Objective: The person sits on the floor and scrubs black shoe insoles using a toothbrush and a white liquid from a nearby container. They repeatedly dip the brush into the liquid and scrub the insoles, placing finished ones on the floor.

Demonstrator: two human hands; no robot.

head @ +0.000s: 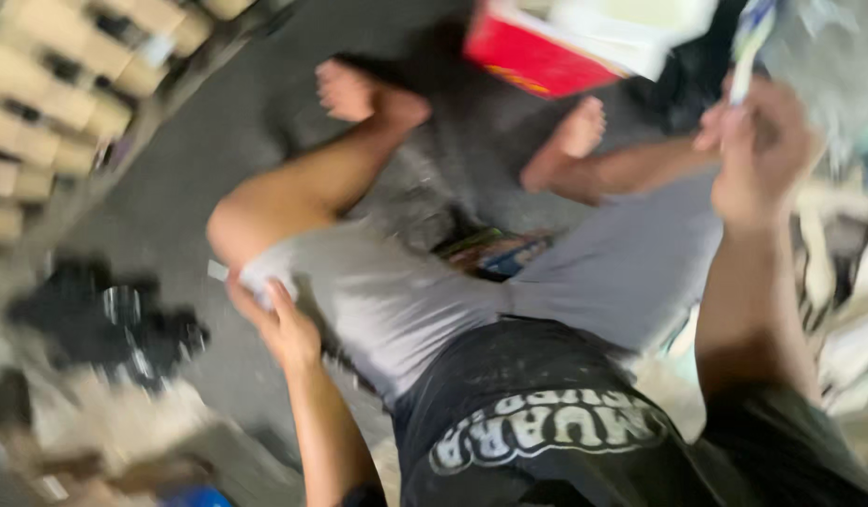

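sitting on the grey floor point(218, 169) with legs spread, grey shorts point(406, 300) on. pinching a small white piece point(255, 280) in the left hand point(279, 324), grip pressed together around it, just beside the knee. raising the right hand point(758, 150), grip closed on a thin white and blue packet point(751, 38), possibly paper; too blurred for certainty. both things already taken up, neither set down yet. lying between the thighs, a colourful flat pack point(495, 252); near the feet, a red box point(528, 56).
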